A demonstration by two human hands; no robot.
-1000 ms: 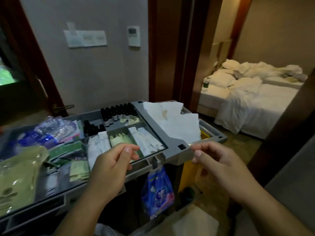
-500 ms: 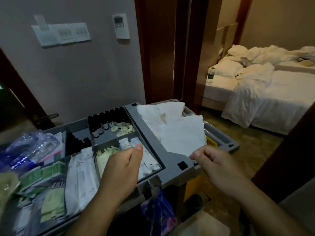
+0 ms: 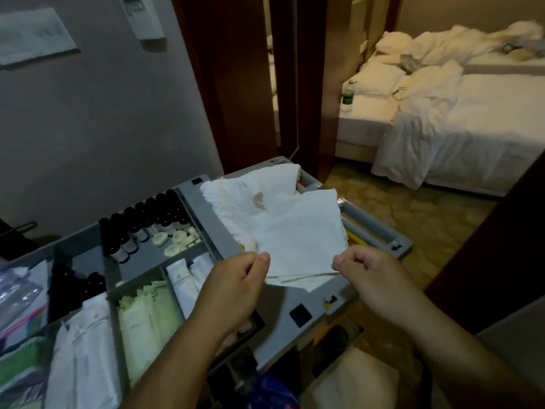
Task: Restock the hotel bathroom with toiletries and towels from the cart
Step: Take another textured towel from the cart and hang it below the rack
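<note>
A grey housekeeping cart point(image 3: 275, 326) stands in front of me. Its tray holds dark small bottles point(image 3: 147, 219), white tubes point(image 3: 182, 280), pale green sachets point(image 3: 147, 314) and white packets point(image 3: 85, 349). On the cart's right end lies a pile of white cloths point(image 3: 250, 196). My left hand point(image 3: 236, 287) pinches the near left corner of the top white cloth point(image 3: 303, 231). My right hand point(image 3: 371, 278) pinches its near right corner, and the cloth's near edge is lifted between them.
A grey wall with a switch panel point(image 3: 32, 36) and a thermostat point(image 3: 144, 19) rises behind the cart. A dark wooden door frame point(image 3: 306, 84) opens onto a bedroom with an unmade white bed point(image 3: 460, 119). A blue bag point(image 3: 274, 391) hangs below the cart.
My left hand has moved right from above the toiletry tray to the cloth's left corner and now pinches it. The right hand keeps its corner. The view has shifted closer and to the right.
</note>
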